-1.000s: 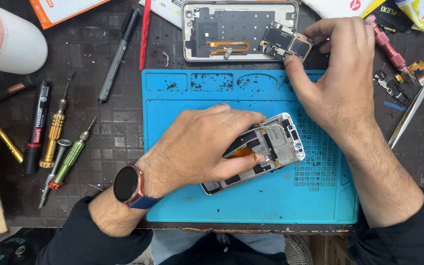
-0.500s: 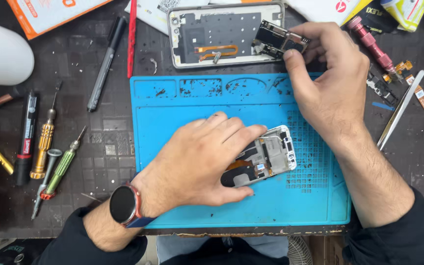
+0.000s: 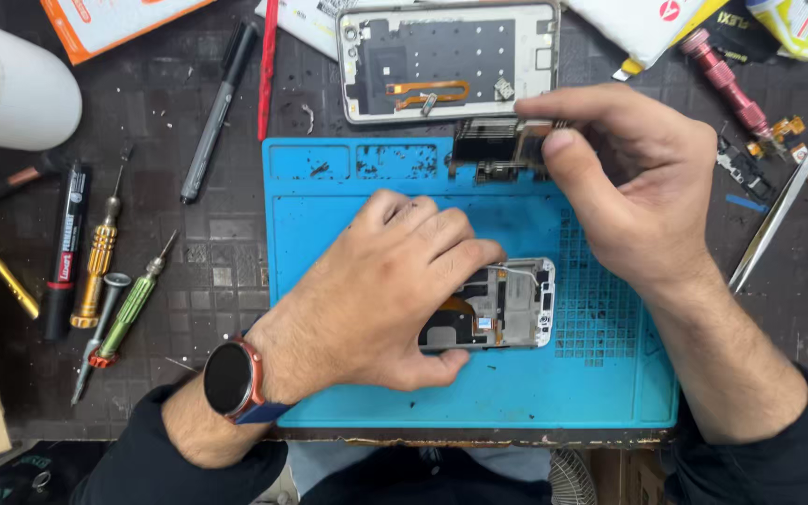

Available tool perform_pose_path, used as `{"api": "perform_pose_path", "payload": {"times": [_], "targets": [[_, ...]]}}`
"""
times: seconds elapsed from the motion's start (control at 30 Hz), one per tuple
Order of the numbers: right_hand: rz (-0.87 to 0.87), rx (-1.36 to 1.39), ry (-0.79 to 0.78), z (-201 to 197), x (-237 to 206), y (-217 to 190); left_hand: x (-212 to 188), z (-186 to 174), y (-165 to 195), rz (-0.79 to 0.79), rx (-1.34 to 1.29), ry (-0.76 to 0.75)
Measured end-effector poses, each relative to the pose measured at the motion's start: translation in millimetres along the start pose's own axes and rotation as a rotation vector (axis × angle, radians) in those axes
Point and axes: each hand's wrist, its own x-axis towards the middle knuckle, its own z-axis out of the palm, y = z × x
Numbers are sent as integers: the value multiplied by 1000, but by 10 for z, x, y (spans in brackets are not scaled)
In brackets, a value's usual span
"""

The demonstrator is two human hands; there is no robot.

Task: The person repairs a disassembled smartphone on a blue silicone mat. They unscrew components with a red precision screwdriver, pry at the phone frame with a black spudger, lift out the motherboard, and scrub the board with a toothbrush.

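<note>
Head view: right hand [image 3: 642, 201] pinches a small circuit board [image 3: 497, 148] by its edges (thin, light, likely fragile); left hand [image 3: 395, 290] presses flat, steadying the opened phone [image 3: 502, 304]

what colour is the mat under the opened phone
Bright blue mat, speckled with dark bits, seen clearly in the head view.

The left hand [image 3: 395, 290] lay flat over an opened phone frame [image 3: 502, 309] on the blue work mat [image 3: 610, 383], pinning it down. The right hand [image 3: 638, 187] pinched a small dark circuit board [image 3: 493, 145] between thumb and fingers — just above the mat's upper edge, below a second phone back [image 3: 446, 56]. Screwdrivers [image 3: 95, 271] lay well off to the left, tweezers [image 3: 778, 215] to the right.
</note>
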Motion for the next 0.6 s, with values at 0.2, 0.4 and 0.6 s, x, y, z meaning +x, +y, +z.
{"api": "perform_pose_path", "payload": {"times": [0.2,0.4,0.6], "targets": [[-23,54,-157,-84,-45,30,17,-56,15,34,10,152],[29,177,-278,-161,-30,52,-29,-18,27,-245,-221,201],[-17,157,-381,-146,-30,-9,-2,21,12,-382,-444,352]]}}
